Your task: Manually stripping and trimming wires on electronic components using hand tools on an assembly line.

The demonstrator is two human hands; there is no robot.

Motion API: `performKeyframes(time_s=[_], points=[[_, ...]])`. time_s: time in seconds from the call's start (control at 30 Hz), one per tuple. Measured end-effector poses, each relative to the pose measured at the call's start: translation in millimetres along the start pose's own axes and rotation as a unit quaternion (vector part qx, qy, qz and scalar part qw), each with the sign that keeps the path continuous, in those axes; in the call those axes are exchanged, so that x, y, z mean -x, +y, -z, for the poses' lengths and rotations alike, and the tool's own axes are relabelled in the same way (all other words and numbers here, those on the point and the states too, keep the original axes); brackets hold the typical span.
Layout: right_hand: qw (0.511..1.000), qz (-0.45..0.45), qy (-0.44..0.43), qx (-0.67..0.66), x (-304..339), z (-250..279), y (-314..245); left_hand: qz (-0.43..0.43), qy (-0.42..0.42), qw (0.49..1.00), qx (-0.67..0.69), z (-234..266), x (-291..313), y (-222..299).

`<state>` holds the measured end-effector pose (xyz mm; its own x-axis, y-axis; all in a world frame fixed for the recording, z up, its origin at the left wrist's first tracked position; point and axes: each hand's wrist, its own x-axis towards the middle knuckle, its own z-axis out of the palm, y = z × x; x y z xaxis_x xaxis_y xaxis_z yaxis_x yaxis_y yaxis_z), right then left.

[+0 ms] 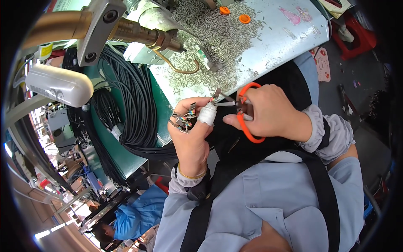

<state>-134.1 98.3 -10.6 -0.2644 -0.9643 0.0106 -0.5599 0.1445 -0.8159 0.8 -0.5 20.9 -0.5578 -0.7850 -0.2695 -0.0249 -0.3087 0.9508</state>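
Note:
My left hand, with white tape round the thumb, is closed on several small metal connectors with coloured wires, which stick out between the fingers. One more connector is pinched upright at the thumb and forefinger tips. In my right hand are orange-handled scissors, with fingers in the loops. Their blades are apart, and the tips reach the wires just below the pinched connector. Whether they touch the wires I cannot tell. The cables' path through the left palm is hidden.
Small metal pieces lie heaped on the white tabletop beyond my hands, with two orange rings among them. A machine with a brass-coloured nozzle overhangs the left side. Coiled black cables lie on a green surface. A person in blue sits lower left.

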Motion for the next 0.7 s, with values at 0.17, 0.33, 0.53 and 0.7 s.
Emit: performKeyframes(time_s=[0.17, 0.33, 0.53, 0.7], points=[[0.998, 0.019, 0.062, 0.005, -2, -9, 2, 0.025, -0.036, 0.999, 0.006, 6, -9, 1], [0.977, -0.097, -0.078, -0.174, -6, 0, 3, 0.169, -0.085, 0.977, 0.095, 11, -31, 1], [0.869, -0.197, -0.082, -0.447, -18, 14, -2, 0.15, -0.087, 0.978, 0.12, 8, -67, 7], [0.919, -0.096, 0.107, -0.367, -53, 14, -2, 0.135, -0.084, 0.981, 0.108, 9, -78, 9]])
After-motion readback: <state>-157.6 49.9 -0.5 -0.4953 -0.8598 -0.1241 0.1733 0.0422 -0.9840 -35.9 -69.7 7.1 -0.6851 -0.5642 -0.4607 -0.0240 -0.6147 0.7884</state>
